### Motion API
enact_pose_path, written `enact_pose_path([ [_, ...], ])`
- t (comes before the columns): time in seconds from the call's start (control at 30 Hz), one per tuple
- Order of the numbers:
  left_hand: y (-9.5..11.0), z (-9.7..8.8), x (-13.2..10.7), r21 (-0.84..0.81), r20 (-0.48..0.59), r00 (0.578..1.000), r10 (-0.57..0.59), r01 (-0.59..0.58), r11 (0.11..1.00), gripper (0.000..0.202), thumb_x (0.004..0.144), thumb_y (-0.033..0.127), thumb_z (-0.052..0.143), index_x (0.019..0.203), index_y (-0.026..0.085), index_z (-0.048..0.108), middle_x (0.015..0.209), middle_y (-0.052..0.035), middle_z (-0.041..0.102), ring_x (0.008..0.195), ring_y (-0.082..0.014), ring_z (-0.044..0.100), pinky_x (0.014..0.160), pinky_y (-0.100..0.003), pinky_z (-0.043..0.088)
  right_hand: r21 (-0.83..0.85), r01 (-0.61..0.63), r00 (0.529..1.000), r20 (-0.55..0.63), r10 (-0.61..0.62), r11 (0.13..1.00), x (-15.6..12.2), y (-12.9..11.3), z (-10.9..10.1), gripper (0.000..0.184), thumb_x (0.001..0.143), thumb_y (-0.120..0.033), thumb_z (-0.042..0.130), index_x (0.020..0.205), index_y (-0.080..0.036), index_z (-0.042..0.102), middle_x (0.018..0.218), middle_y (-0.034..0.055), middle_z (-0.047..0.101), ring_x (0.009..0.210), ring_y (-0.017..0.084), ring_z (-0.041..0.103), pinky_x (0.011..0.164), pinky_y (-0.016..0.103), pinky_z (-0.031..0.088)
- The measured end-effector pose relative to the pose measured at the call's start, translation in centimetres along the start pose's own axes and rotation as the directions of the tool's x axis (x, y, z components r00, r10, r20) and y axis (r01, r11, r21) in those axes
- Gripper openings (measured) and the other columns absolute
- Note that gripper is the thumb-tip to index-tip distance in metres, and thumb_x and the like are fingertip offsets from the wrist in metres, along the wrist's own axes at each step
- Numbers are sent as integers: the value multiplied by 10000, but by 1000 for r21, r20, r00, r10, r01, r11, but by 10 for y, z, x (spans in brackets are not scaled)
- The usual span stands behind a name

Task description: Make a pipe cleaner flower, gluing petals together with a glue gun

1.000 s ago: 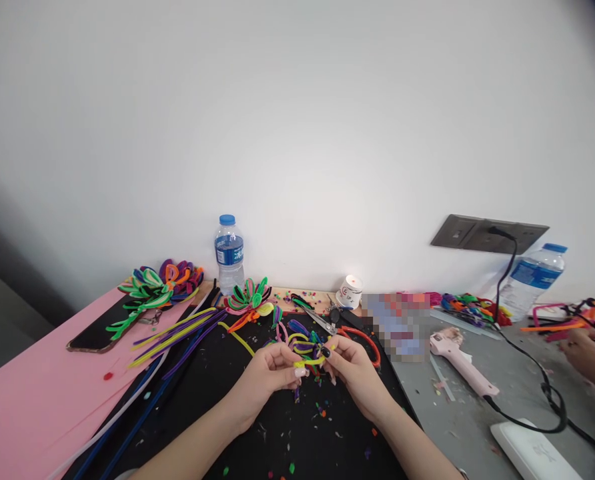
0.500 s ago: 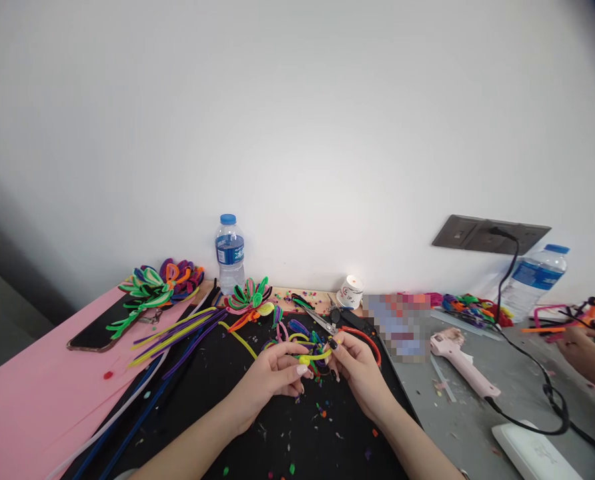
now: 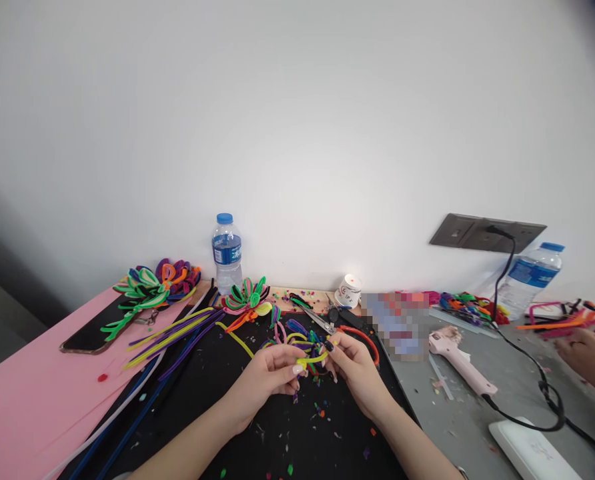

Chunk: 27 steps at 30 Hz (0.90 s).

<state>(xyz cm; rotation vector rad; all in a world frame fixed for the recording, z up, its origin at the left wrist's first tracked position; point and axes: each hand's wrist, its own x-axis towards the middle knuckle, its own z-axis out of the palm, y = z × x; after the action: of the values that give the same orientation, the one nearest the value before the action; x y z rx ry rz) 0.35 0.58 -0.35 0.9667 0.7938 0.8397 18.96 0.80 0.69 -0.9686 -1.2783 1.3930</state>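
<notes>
Between my two hands is a yellow pipe cleaner (image 3: 315,360), bent in a curve. My left hand (image 3: 276,375) pinches its left end, where the yellow looks bunched. The other end is pinched by the thumb and finger of my right hand (image 3: 349,367). Behind my fingers lie coloured pipe cleaner loops (image 3: 297,328), partly hidden by the hands. Scissors (image 3: 317,316) lie just beyond my right hand, and a red pipe cleaner ring (image 3: 366,337) curves to its right.
Left are a pipe cleaner flower (image 3: 247,297), a phone (image 3: 90,330) and loose yellow and purple pipe cleaners (image 3: 170,337). A water bottle (image 3: 226,253) and paper cup (image 3: 348,291) stand by the wall. Right lie a corded glue gun (image 3: 462,363) and another person's hand (image 3: 585,353).
The view has shifted slightly, so everything sits a little further left. My hands keep the same pinch on the yellow pipe cleaner. The other person's hand has moved among their pipe cleaners.
</notes>
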Motion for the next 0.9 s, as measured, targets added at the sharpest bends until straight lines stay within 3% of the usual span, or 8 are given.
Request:
enact_pose_path([
  [0.4, -2, -2, 1, -11, -2, 1000, 4, -4, 1000, 283, 692, 233, 667, 959, 168, 601, 740, -5, 616, 597, -87, 538, 613, -237, 447, -15, -15, 1000, 17, 15, 1000, 1, 2, -1, 193, 817, -331, 547, 725, -161, 549, 584, -16, 559, 464, 75, 395, 435, 189, 311],
  [0.9, 2, 1, 0, 91, -64, 998, 10, -4, 996, 264, 689, 318, 646, 906, 171, 614, 731, -3, 610, 581, -108, 547, 581, -252, 452, -131, -21, 999, 21, 24, 991, 1, 0, 1, 205, 766, -367, 590, 730, -168, 559, 560, -22, 557, 445, 92, 414, 438, 216, 343],
])
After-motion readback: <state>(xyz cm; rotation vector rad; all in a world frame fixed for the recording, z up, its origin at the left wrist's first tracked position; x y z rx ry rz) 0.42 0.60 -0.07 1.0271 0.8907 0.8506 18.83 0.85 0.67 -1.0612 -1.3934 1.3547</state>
